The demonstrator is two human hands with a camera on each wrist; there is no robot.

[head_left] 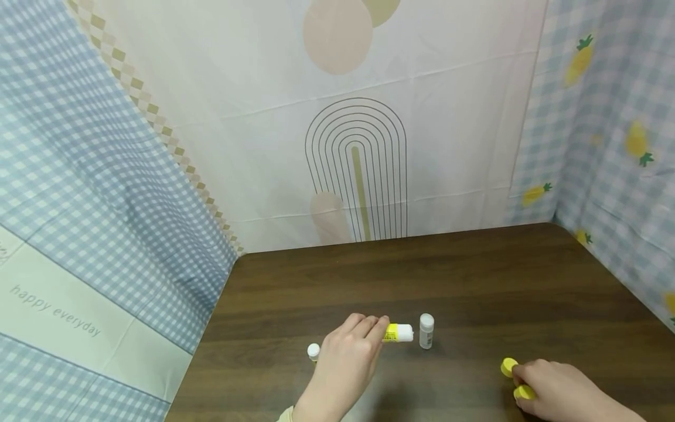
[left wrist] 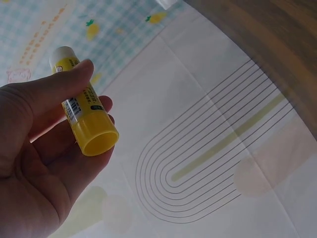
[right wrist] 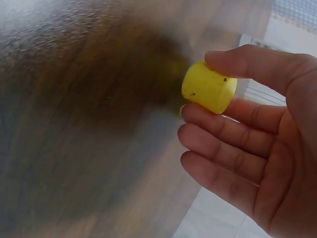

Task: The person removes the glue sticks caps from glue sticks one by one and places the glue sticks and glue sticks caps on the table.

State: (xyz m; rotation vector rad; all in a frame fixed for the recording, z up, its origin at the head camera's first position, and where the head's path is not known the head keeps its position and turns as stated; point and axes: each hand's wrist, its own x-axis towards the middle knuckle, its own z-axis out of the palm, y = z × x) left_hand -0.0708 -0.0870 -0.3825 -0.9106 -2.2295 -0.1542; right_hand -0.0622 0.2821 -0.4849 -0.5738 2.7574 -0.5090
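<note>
My left hand [head_left: 345, 360] grips a yellow glue stick [head_left: 391, 333] with printed labels, held tilted over the table. Its white end points right in the head view; in the left wrist view its hollow yellow end [left wrist: 100, 141] shows. Between thumb and fingers, my right hand [head_left: 559, 387] pinches a yellow cap [right wrist: 209, 88] with small dark specks. Just beyond those fingers sits another yellow cap [head_left: 508, 367]. A translucent, white-topped tube [head_left: 426, 332] stands upright close to the glue stick's white end. Behind the left hand, a white-topped stick [head_left: 313, 351] is mostly hidden.
Everything stands on a dark brown wooden table [head_left: 369, 281]. At its far edge hangs a pale cloth [head_left: 263, 170] with an arch print. Blue checked cloth [head_left: 132, 193] hangs along the left, and a pineapple-patterned one [head_left: 617, 193] along the right.
</note>
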